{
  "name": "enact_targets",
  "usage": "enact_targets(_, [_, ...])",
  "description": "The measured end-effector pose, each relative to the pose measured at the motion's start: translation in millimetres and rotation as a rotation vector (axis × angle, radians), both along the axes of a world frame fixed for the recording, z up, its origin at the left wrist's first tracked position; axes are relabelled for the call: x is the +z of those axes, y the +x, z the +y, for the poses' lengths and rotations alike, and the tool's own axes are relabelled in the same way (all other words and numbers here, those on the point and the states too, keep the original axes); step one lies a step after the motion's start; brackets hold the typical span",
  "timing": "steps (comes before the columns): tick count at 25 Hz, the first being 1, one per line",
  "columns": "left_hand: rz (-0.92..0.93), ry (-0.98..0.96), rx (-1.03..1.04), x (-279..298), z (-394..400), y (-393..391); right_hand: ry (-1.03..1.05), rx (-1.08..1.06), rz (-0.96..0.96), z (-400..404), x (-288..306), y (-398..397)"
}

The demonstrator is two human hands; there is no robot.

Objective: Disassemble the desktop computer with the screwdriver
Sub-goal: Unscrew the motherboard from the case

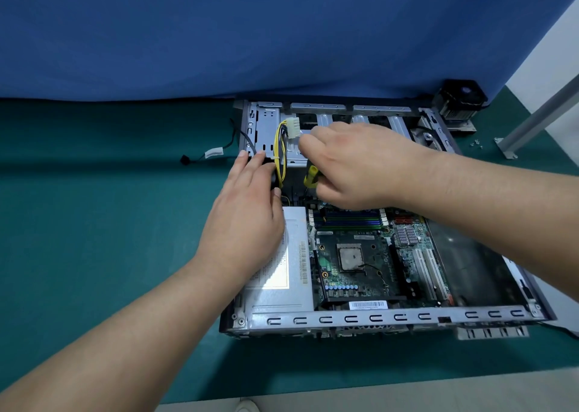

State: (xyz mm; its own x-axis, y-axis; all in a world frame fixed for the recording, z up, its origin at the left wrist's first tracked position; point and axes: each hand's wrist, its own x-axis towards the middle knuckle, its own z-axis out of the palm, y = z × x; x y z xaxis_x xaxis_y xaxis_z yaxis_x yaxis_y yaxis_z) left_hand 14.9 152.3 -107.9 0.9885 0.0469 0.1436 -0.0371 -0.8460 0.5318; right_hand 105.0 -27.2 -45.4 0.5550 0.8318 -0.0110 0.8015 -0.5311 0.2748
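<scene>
Desktop computer [388, 316] opened, motherboard [354, 255] exposed; right hand [354, 167] grips screwdriver [310, 176]; left hand [247, 220] flat, relaxed.

No text can be read with certainty. Barcode stickers appear on the power supply [283, 286] and at the near edge of the motherboard [354, 255]; their digits are too small to read. Dense print on the power supply label [274, 274] and the white cable tag [214, 153] is blurred.
</scene>
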Motion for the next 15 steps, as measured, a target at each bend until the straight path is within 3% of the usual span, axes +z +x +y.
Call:
enact_targets(3, [0.0, 0.004, -0.004, -1, 0, 0, 0.03, -0.094, -0.032, -8, -8, -11])
enact_targets(7, [-0.002, 0.011, -0.004, 0, -1, -1, 0.136, -0.153, 0.078, -21, -16, -21])
enact_targets(11, [0.009, 0.036, -0.006, 1, -2, 0, 0.219, -0.349, 0.045, -30, -27, -30])
enact_targets(15, [0.025, 0.048, -0.007, 1, -3, -1, 0.357, -0.361, 0.195, -37, -32, -32])
